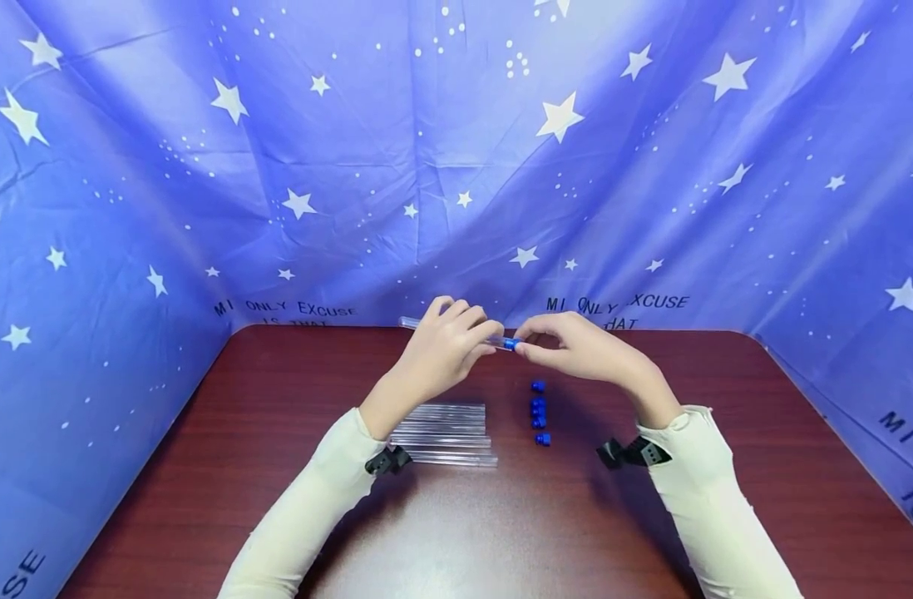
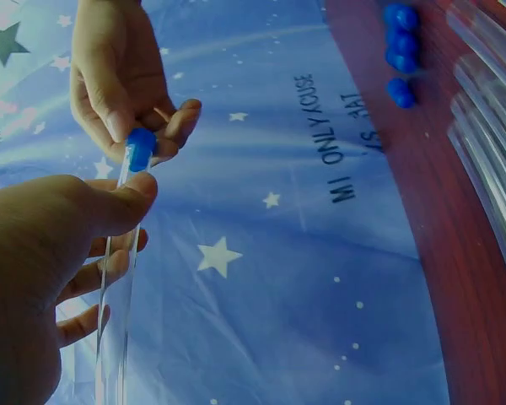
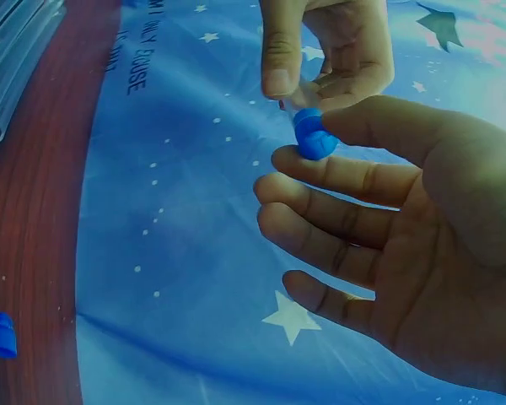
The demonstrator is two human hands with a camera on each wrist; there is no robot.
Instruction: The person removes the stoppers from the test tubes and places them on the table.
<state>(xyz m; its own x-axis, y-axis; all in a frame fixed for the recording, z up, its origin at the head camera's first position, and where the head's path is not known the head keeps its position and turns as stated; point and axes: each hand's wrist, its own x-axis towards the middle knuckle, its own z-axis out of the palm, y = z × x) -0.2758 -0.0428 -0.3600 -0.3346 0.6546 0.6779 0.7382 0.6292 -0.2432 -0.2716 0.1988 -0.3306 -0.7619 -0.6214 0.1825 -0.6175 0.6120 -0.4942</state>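
Observation:
My left hand [image 1: 445,345] grips a clear test tube [image 2: 116,337] near its capped end, above the far part of the table. A blue cap [image 3: 314,135] sits at that end of the tube. Thumb and index finger of my right hand [image 1: 579,348] pinch this cap, while the other fingers are spread apart in the right wrist view. Below the hands, several clear tubes [image 1: 445,437] lie side by side on the table. To their right stand several loose blue caps [image 1: 538,408] in a short column.
The dark red wooden table [image 1: 337,532] ends at a blue star-printed cloth [image 1: 419,166] that hangs behind it and at both sides. A black strap [image 1: 387,461] is on the left wrist, and another strap [image 1: 636,452] on the right.

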